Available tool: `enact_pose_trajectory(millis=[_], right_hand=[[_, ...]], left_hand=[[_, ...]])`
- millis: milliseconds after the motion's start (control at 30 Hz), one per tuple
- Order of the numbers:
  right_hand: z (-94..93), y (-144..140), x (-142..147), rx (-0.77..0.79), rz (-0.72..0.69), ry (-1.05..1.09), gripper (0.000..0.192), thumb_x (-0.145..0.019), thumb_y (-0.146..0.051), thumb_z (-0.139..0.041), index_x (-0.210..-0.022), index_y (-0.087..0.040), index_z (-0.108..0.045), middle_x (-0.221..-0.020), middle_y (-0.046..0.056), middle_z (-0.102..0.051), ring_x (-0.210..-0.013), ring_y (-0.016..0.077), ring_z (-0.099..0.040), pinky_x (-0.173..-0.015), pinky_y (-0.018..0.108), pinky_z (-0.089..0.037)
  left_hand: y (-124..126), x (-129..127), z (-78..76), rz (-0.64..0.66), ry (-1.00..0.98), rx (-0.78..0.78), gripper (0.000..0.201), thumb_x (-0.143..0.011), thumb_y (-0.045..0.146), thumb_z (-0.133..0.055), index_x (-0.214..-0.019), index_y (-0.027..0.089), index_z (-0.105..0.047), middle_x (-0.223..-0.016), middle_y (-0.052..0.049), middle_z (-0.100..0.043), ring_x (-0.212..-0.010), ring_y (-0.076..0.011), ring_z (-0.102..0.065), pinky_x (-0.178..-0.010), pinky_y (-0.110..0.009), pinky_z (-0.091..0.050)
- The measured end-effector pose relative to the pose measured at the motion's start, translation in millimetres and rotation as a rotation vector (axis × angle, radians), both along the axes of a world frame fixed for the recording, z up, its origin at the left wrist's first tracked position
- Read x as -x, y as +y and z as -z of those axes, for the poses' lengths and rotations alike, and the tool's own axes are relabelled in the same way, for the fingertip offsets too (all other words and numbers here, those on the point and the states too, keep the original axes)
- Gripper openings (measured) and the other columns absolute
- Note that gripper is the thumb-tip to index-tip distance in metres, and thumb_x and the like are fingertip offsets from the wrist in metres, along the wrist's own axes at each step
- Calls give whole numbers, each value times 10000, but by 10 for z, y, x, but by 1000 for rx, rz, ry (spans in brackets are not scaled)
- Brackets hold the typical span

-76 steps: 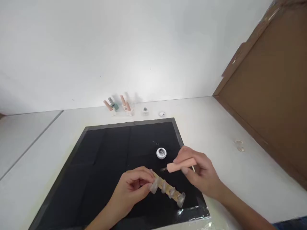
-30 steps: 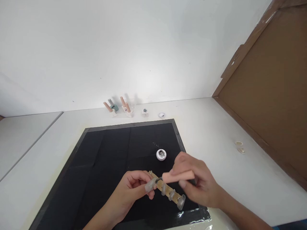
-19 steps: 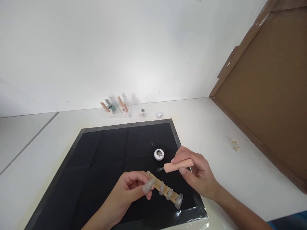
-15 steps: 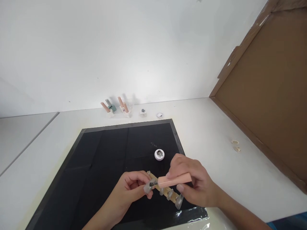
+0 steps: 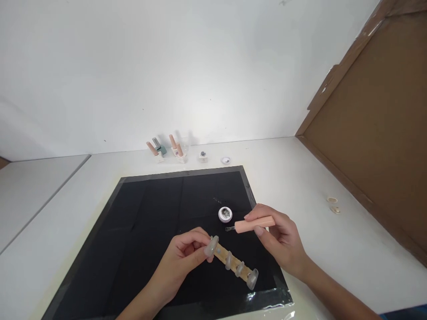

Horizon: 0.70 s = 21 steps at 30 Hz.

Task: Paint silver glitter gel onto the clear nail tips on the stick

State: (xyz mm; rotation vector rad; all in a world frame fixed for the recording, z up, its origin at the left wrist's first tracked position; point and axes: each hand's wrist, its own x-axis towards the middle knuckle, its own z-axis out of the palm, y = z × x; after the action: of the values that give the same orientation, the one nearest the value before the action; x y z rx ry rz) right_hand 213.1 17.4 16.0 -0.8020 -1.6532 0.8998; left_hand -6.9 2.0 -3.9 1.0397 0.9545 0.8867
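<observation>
My left hand [image 5: 182, 255] pinches the upper end of a wooden stick [image 5: 220, 254] that carries several greyish false nails [image 5: 252, 279] in a row. One translucent grey false nail [image 5: 211, 246] sits right at my fingertips. In my right hand [image 5: 285, 240] is a nail polish brush with a peach handle [image 5: 255, 224], held between thumb and fingers. Its wet-looking bristles [image 5: 229, 229] point left, apart from the nails. Just beyond the bristles, a small open white jar [image 5: 225, 214] with dark, glittery contents stands on the black mat [image 5: 153, 213].
Along the back stand several nail polish bottles [image 5: 158, 155] with peach or grey caps, a small clear block [image 5: 203, 157] and a white lid [image 5: 226, 160]. Two small beige pieces [image 5: 334, 209] lie at right, beside a cardboard wall [image 5: 367, 111].
My right hand has lifted the brush off the false nail and moved it away, up and right, close to the jar. My left hand keeps hold of the stick, now slightly turned.
</observation>
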Motion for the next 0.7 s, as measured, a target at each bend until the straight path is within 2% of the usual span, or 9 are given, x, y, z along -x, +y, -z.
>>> enact_pose_trajectory(millis=[333, 467, 633, 700], right_hand=[[-6, 8, -2, 15, 36, 9, 139, -902, -200, -517, -936, -247, -643, -795, 13, -683, -689, 154, -611, -626, 271, -484], [-13, 4, 0, 25, 28, 22, 128, -905, -231, -523, -917, -240, -650, -789, 23, -681, -684, 166, -622, -608, 288, -493], [-19, -23, -21, 47, 26, 43, 133, -905, -260, -526, -888, -231, -655, -792, 32, -681, -684, 173, -625, -602, 300, -503], [-16, -33, -37, 55, 32, 41, 134, -904, -256, -527, -879, -228, -655, -799, 34, -683, -686, 170, -624, -605, 297, -504]], left_hand=[[-43, 9, 9, -11, -60, -24, 129, -752, 308, -712, -745, 181, -736, -676, -7, -633, -612, -117, -567, -621, -243, -460], [-35, 17, -22, -53, -107, -67, 138, -683, 318, -768, -693, 184, -733, -644, 0, -618, -590, -117, -560, -604, -249, -474], [-57, 27, -71, -113, 15, -206, 21, -701, 212, -747, -714, 196, -743, -697, -20, -621, -612, -122, -560, -563, -229, -454], [-104, 13, -73, -123, 84, -284, 38, -723, 188, -720, -736, 208, -750, -718, -30, -620, -632, -131, -563, -567, -231, -452]])
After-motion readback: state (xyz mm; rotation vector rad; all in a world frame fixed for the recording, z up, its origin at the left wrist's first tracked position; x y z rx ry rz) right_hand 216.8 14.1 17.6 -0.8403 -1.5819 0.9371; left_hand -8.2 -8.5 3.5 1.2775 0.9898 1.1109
